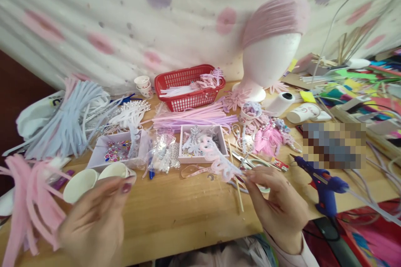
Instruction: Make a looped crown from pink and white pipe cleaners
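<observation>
Between the thumb and fingers of my right hand [277, 204] is the end of a looped pipe-cleaner piece [219, 163] in pale pink and blue. It reaches up and left, in front of a white box [184, 158] of small ornaments. My left hand [97, 221], slightly blurred, is closed in a pinch in front of two paper cups [79, 185]; what its fingertips hold, if anything, I cannot make out. Just beyond my right hand lie scissors [239, 159] and a thin wooden stick [239, 196].
A blue glue gun [324, 187] stands at the right with its cord. Behind are a red basket [188, 102], a foam head [267, 60] with a pink cap, and a white bead box [97, 156]. Pink pipe cleaners [34, 200] and blue ones [67, 121] lie left.
</observation>
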Demonstrator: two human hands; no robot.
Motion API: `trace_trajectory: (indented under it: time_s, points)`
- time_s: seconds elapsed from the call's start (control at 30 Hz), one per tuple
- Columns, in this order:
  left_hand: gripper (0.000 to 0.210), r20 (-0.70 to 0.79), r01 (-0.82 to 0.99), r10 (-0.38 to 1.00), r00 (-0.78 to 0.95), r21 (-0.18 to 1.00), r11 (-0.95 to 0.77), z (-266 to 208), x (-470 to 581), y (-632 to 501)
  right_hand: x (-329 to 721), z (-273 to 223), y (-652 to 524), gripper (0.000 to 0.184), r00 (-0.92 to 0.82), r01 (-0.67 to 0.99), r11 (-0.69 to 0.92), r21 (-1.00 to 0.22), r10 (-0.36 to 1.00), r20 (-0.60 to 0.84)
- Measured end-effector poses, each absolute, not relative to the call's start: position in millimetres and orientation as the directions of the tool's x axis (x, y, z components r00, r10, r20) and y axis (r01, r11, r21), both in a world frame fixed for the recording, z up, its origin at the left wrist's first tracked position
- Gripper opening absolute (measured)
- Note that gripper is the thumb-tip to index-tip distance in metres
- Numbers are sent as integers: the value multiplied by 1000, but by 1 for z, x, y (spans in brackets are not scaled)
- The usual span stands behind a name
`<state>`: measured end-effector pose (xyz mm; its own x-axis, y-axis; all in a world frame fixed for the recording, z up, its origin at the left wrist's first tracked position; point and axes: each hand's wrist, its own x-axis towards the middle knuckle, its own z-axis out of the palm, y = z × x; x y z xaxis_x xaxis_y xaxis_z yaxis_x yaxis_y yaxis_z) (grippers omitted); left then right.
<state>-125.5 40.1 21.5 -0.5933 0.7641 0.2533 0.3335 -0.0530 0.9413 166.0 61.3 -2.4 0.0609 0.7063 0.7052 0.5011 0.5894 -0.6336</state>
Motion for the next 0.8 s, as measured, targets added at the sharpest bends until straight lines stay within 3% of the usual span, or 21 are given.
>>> trace_trajectory:
  time_s: [0.1,0.17,0.23,0.4,0.53,0.6,0.67,0.73,0.8]
  points:
    - [19,214,546,969,-127,830,-112,21,-113,50,158,0,57,21,219,404,458,-791,792,570]
    - [26,271,570,962,-35,796,-204,24,-102,50,152,6,55,12,299,302,367,-880,840,453]
    - [32,276,501,961,-13,834,-232,27,-92,44,147,13,55,9,343,194,299,-934,872,350]
    - [24,259,478,928,-268,872,-105,28,-79,37,141,23,58,17,349,19,170,-985,922,166]
    - [31,342,473,904,-257,860,-191,26,-79,46,140,24,59,20,312,-56,117,-992,945,94]
    - [29,236,332,922,-306,934,-129,26,-73,48,139,24,59,20,310,-71,121,-990,946,93]
    - [27,-24,108,942,-333,992,64,26,-60,48,137,24,60,20,312,-74,126,-989,945,97]
    - [24,-225,-100,949,-219,973,207,26,-42,49,134,24,60,18,311,-74,127,-989,945,98]
    - [31,-327,-235,941,-93,925,298,24,-24,51,130,25,60,17,297,-82,133,-988,949,104]
